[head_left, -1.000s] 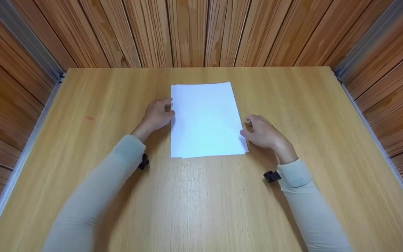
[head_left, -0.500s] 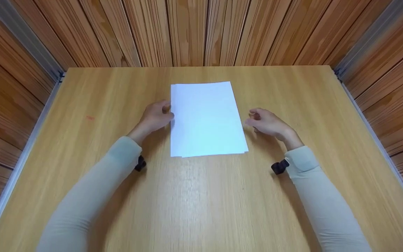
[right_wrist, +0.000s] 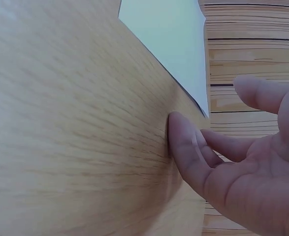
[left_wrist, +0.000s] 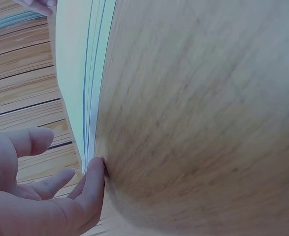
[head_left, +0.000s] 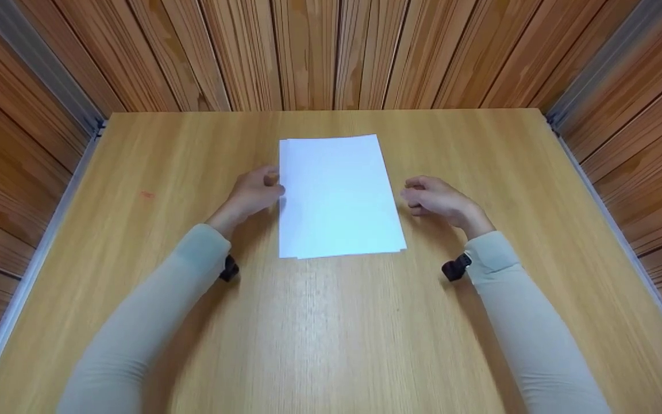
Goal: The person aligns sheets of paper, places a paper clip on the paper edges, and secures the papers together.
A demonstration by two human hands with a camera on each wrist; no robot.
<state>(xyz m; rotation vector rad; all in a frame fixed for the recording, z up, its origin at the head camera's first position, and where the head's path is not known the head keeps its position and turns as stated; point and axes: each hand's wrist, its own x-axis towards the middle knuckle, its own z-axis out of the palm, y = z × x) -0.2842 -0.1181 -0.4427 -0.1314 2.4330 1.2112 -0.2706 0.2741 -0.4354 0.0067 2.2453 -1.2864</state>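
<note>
Several white sheets of paper (head_left: 337, 195) lie stacked on the table, their edges slightly out of line along the left side and the bottom. At the left edge is my left hand (head_left: 255, 191), its fingertips right at the sheets. The left wrist view shows these sheet edges (left_wrist: 92, 88) in layers, with the fingers (left_wrist: 92, 189) against their near end and the thumb held apart. My right hand (head_left: 437, 198) rests beside the right edge with loosely bent fingers and nothing in them. In the right wrist view, its fingertips (right_wrist: 178, 125) touch the table a little short of the paper corner (right_wrist: 196, 98).
The wooden table (head_left: 319, 333) spreads around the paper, with a small red mark (head_left: 147, 194) on its left part. Plank-patterned walls (head_left: 308, 54) stand behind and at both sides. A black wrist camera (head_left: 456, 268) sits under the right sleeve.
My right hand has drawn back from the paper's right edge and shifted farther up the table. My left hand has slid slightly down its edge. The paper stays in place.
</note>
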